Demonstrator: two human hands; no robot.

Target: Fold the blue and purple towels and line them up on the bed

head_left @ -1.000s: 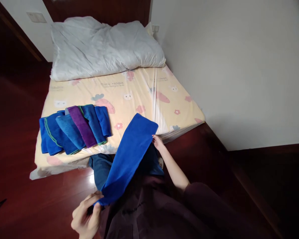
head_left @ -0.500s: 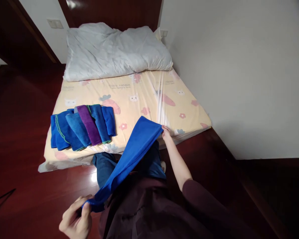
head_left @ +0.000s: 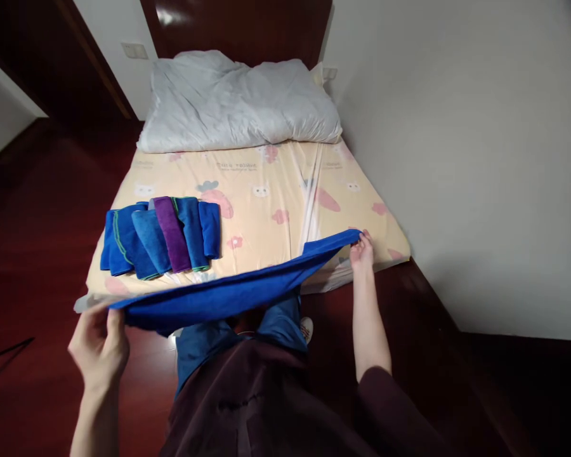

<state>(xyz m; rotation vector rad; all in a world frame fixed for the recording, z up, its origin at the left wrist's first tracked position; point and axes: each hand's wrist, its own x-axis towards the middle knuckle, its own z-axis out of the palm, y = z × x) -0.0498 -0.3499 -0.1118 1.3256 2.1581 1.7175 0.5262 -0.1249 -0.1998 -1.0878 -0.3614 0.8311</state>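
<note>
A blue towel (head_left: 228, 293) is stretched lengthwise between my two hands, in front of the bed's near edge. My left hand (head_left: 101, 343) pinches its left end between thumb and fingers. Its right end, higher in the view, is gripped by my right hand (head_left: 363, 249). The cloth sags a little and hangs in a narrow, partly folded band above my legs. On the left of the bed lies an overlapping row of folded towels, several blue ones (head_left: 148, 244) and a purple one (head_left: 171, 235), some with green edging.
The bed (head_left: 261, 222) has a yellow sheet printed with carrots and rabbits. A pale grey quilt (head_left: 242, 105) lies folded at its head. White wall (head_left: 457, 158) stands on the right, and dark red floor (head_left: 38, 254) runs along the left.
My left hand has risen and moved left, while my right hand has moved right. The blue towel has gone from a steep diagonal to a wider, flatter stretch. The view has shifted slightly.
</note>
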